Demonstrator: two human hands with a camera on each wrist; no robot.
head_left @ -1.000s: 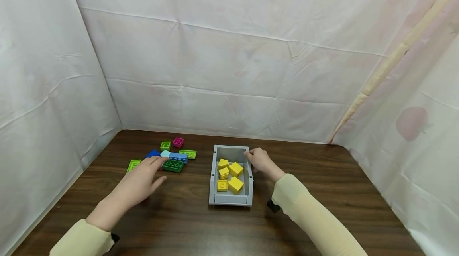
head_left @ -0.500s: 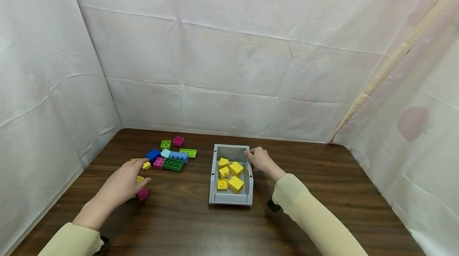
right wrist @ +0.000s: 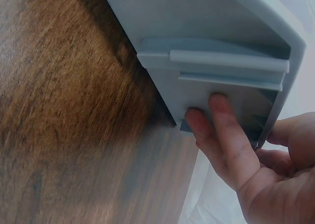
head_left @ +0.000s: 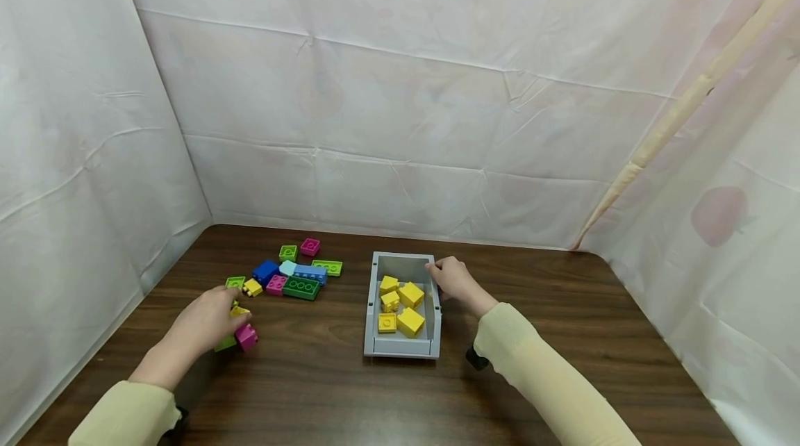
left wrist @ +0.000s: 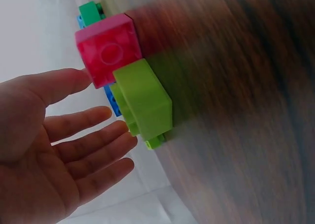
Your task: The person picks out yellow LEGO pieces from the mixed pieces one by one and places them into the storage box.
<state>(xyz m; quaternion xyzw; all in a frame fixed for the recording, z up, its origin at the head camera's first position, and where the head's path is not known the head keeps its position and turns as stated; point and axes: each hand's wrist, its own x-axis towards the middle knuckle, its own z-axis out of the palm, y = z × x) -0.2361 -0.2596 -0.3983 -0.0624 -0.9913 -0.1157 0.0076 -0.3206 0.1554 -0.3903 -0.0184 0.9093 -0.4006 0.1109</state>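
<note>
My left hand [head_left: 203, 324] hovers low over bricks at the left of the table, its fingers slightly bent and apart. Under its fingers is a partly hidden yellow brick [head_left: 240, 310], beside a magenta brick [head_left: 247, 336] and a lime brick [head_left: 225, 343]. In the left wrist view the thumb reaches the edge of the magenta brick [left wrist: 110, 51], and the fingertips lie beside the lime brick [left wrist: 145, 98]. A grey box [head_left: 403, 347] holds several yellow bricks [head_left: 410, 321]. My right hand [head_left: 459, 284] grips its right wall, thumb and fingers on opposite sides.
Beyond the left hand lie a small yellow brick [head_left: 253, 287], a blue brick [head_left: 266, 271], a dark green brick [head_left: 302, 287], a light blue brick [head_left: 310, 274] and several others. A white curtain [head_left: 375, 119] stands along the back edge of the brown table [head_left: 531, 383].
My left hand has drawn back from the dark green brick toward the near left, uncovering blue, pink and small yellow bricks. The right hand and the box have stayed put.
</note>
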